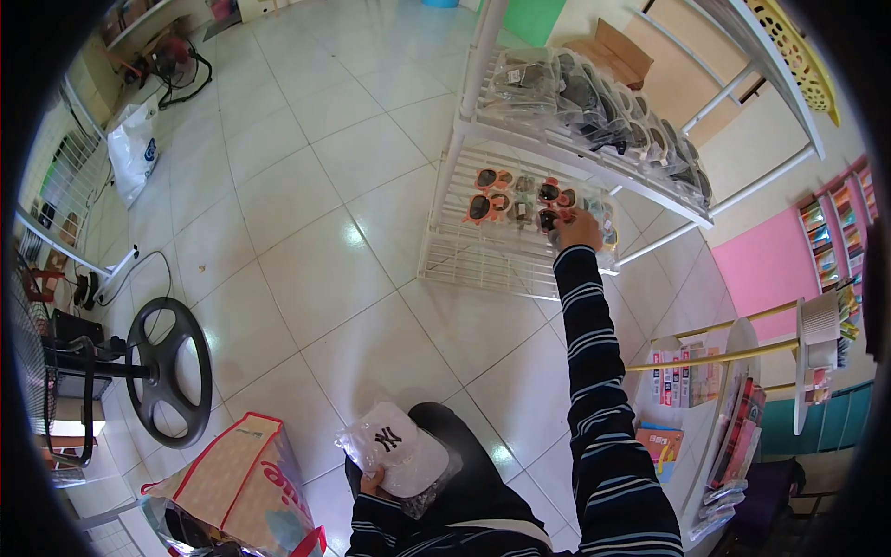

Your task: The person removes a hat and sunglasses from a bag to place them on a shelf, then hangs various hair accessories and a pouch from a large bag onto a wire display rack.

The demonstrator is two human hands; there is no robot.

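A white cap (401,449) with a dark "NY" logo, wrapped in clear plastic, rests over my lap. Its lower left edge is gripped by my left hand (372,483), partly covered by the wrapping. My right arm stretches forward to a white wire rack, where my right hand (579,231) has its fingers curled at a pair of dark-lensed sunglasses (548,220) on the lower shelf. The fingertips are small and partly hidden. Beside them lie several more packaged sunglasses (480,206), some with orange frames.
The rack's upper shelf (585,139) carries a row of dark items in clear plastic. At lower left stands a red-trimmed bag (243,464), near a black round base (169,371). A display stand (715,436) with boxes is at right. White tiles (288,241) cover the floor.
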